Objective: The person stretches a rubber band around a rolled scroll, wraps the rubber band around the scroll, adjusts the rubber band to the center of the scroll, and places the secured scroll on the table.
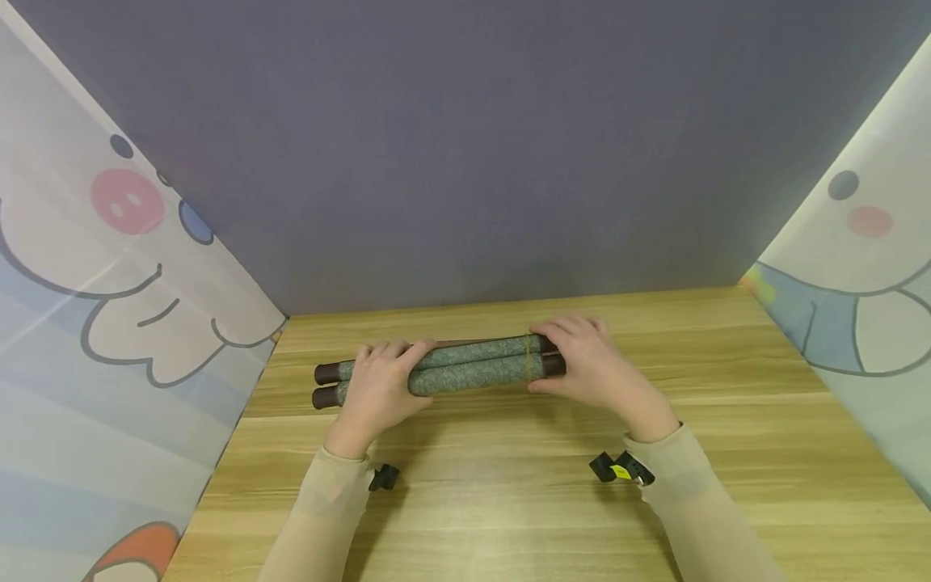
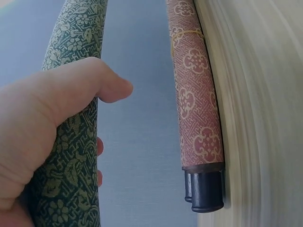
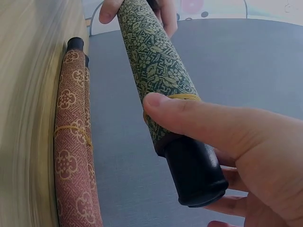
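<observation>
A green patterned scroll with dark end knobs, its two rolls side by side, is held crosswise above the table. My left hand grips it near its left end, the thumb lying across the green fabric in the left wrist view. At the other end my right hand holds the scroll, with the thumb on a yellow band beside the black knob. Behind and below it, a pink-red scroll with gold flowers lies on the table, mostly hidden in the head view.
The wood-grain table meets a grey-blue panel at the back. Pale cartoon-printed sheets stand at the left and right sides. A yellow band also goes round the pink-red scroll.
</observation>
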